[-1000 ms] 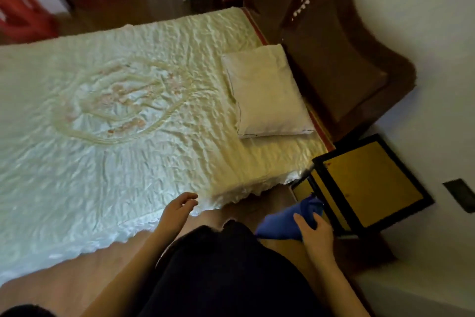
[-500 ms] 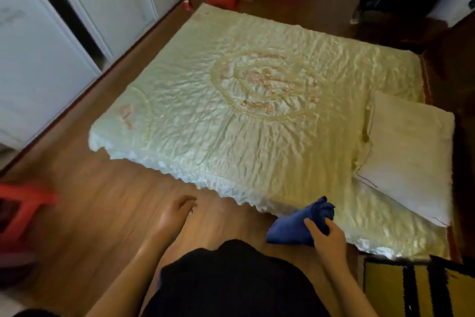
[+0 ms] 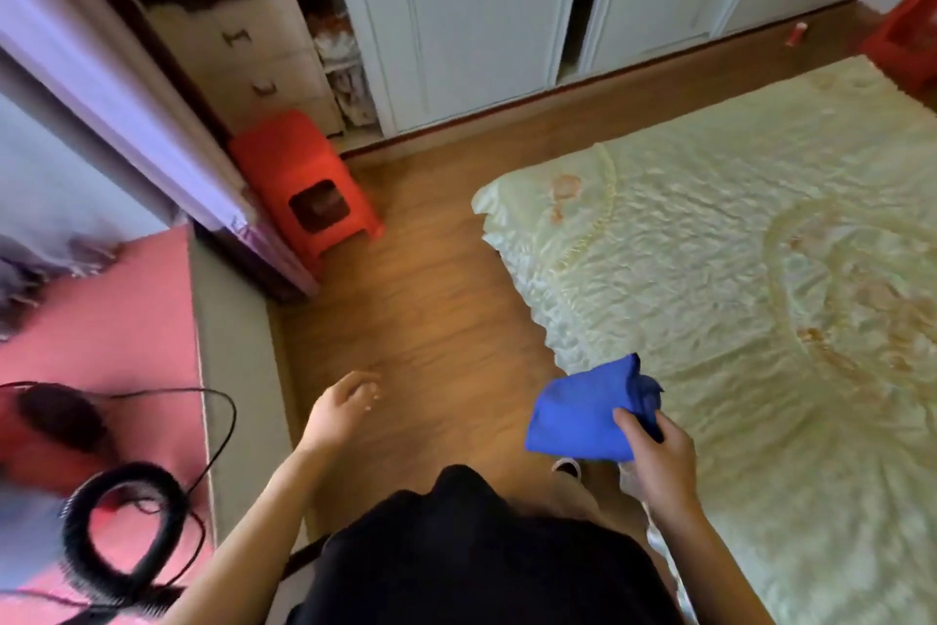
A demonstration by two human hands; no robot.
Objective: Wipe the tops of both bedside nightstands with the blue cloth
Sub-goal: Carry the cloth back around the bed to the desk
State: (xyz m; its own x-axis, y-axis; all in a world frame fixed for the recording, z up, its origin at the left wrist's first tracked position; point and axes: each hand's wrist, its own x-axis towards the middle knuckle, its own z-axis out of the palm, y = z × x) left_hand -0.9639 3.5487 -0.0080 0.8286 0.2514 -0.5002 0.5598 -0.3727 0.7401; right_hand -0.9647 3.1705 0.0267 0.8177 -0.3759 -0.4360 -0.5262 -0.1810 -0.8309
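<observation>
Right grip (image 3: pixel 659 462): fingers and thumb closed around the folded blue cloth (image 3: pixel 583 414), held in the air over the edge of the bed (image 3: pixel 735 269), just above the floor gap beside the mattress. Left grip (image 3: pixel 339 409): loose and empty, fingers half curled, hanging over the wooden floor (image 3: pixel 431 320), well apart from the cloth. Below both arms, dark clothing (image 3: pixel 466 553) filling the bottom middle of the view.

To the left, near: pink surface (image 3: pixel 116 320) with a grey border, carrying a coiled black cord (image 3: pixel 121 538) and a dark-and-red appliance (image 3: pixel 56 421), too blurred to name.

To the right: pale yellow quilted bedspread with a ruffled hem and an embroidered round motif, covering the whole bed, its nearest corner pointing toward the middle of the room.

Farther off: red plastic stool (image 3: pixel 309 188) standing upright on the floor, against a dark door frame and just beside a low set of drawers (image 3: pixel 263 56). Beyond it, white wardrobe (image 3: pixel 481 16) doors along the far wall, one gap between panels. Small red object (image 3: pixel 796 34) lying on the floor by the wardrobe base; second red stool (image 3: pixel 907 41) cut off at the upper right edge. Neither nightstand within the frame.
</observation>
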